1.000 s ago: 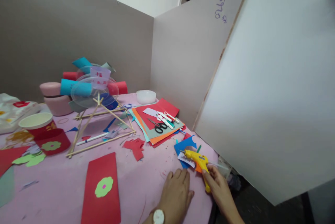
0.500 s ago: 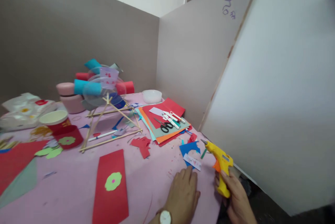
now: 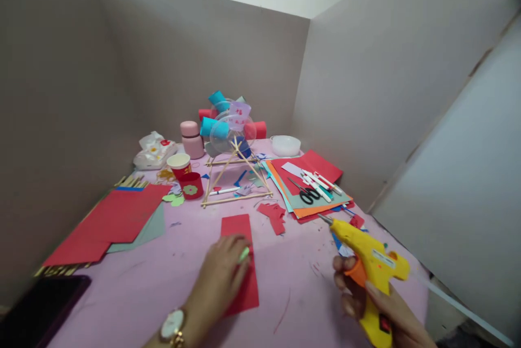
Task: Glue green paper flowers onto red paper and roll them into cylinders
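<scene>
A red paper strip lies flat on the pink tabletop in front of me. My left hand is over it, fingers curled around a light green paper flower; most of the flower is hidden behind the fingers. On the right, my right hand grips a yellow hot glue gun, fingers at its orange trigger. The gun's metal nozzle points left and away from me. Beneath it, scraps of blue and white paper partly show.
A stick frame carries a wheel with blue and red paper tubes. Scissors and white pens lie on stacked coloured paper. At left are red sheets, a decorated red cup and a phone. Grey partitions enclose the table.
My view has swung left. My left hand has moved from beside the white paper scrap to the green flower on the red strip. My right hand still holds the glue gun, now nearer.
</scene>
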Motion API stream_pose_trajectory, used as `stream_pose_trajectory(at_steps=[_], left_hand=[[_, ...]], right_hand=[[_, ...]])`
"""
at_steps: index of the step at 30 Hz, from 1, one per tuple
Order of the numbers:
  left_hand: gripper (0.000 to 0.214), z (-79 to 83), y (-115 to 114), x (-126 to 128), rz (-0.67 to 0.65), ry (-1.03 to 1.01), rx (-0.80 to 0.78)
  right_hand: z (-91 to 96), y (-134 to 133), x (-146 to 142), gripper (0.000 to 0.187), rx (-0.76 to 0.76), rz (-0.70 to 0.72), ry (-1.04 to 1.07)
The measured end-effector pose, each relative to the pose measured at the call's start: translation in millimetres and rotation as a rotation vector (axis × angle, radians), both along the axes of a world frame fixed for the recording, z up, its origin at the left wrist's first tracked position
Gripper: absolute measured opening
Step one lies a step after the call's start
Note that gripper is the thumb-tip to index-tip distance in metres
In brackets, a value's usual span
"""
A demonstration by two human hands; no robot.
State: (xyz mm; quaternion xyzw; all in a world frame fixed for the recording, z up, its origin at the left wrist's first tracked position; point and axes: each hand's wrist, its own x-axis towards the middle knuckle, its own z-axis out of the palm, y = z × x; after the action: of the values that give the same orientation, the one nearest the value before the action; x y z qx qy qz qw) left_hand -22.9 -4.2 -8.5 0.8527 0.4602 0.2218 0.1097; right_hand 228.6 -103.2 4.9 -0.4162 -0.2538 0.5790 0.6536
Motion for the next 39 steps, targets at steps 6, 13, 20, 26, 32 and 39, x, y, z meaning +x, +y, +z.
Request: stream_pose_trajectory(at_steps=[6, 13, 20, 26, 32, 39], left_hand=[[0.043, -4.3, 20.0, -43.1, 0.046, 0.088, -0.07], [0.065, -22.0, 7.0, -33.8, 0.071, 0.26, -0.158], [0.056, -32.5, 10.6, -32.6, 0.08, 0.26, -0.026], [0.061, -33.0, 21.2, -34.5, 0.093, 0.302, -0.023], [0.057, -27.7, 27.5, -33.8, 0.161, 0.307, -0.075], [0.042, -3.6, 72.4, -31.1, 0.309, 0.226, -0.109]], right_hand=[[17.3, 44.4, -46.8, 0.023, 0.049, 0.218, -0.112], [10.5, 81.4, -75.1, 0.026, 0.003, 0.313, -0.197], [-11.2, 86.7, -75.0, 0.029, -0.019, 0.32, -0.322], [-20.4, 87.9, -71.0, 0.028, -0.041, 0.346, -0.281], [-21.6, 85.2, -68.7, 0.03, -0.042, 0.352, -0.271], [-22.3, 86.1, -70.1, 0.035, -0.057, 0.313, -0.271]])
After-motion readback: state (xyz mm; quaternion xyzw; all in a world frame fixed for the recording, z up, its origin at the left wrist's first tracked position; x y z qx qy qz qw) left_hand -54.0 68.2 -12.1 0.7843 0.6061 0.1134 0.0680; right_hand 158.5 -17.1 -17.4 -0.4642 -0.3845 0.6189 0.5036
